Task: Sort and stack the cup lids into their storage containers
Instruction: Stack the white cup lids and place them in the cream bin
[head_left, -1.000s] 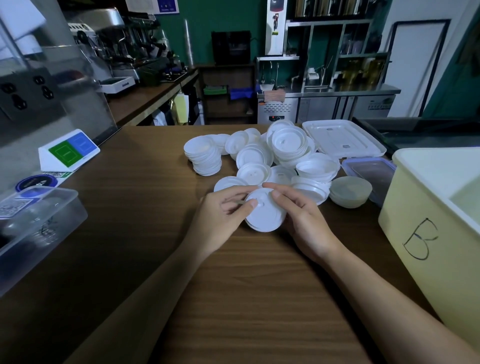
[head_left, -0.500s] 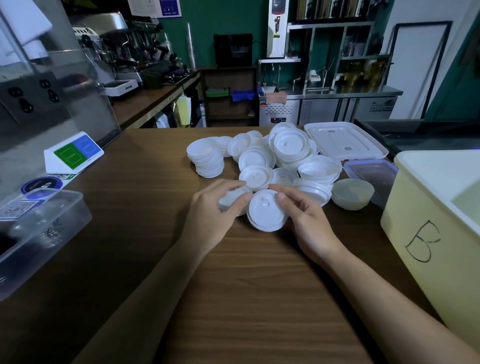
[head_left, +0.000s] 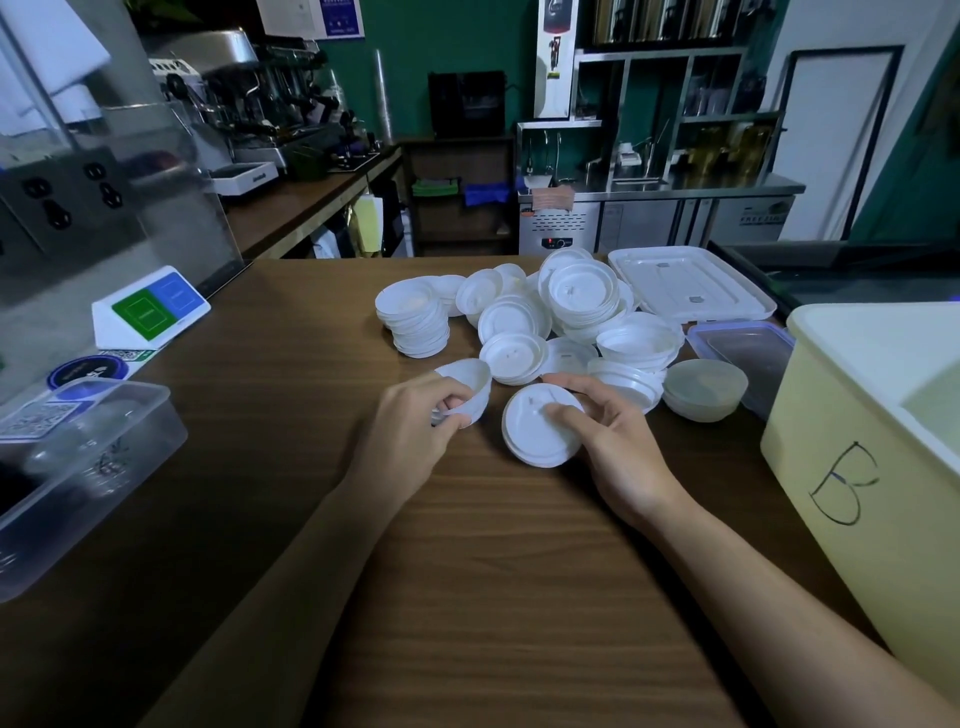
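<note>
A heap of white cup lids (head_left: 524, 317) lies on the wooden counter (head_left: 493, 571), some in short stacks. My left hand (head_left: 410, 431) grips a small tilted stack of lids (head_left: 467, 387) just left of the heap. My right hand (head_left: 608, 436) holds a flat stack of wider lids (head_left: 530, 436) on the counter, thumb on top and fingers round its far edge. A pale yellow bin marked "B" (head_left: 852, 467) stands at the right. A clear plastic container (head_left: 78, 467) sits at the left edge.
A white tray lid (head_left: 685, 286) lies behind the heap. A translucent bowl (head_left: 704, 389) and a clear box with a purple rim (head_left: 743, 353) sit between heap and bin. A green-and-blue card stand (head_left: 150, 306) is at far left.
My left hand has drawn a small stack of lids leftward, away from the wider stack. My right hand stays on the wider stack, which now lies apart from the left one.
</note>
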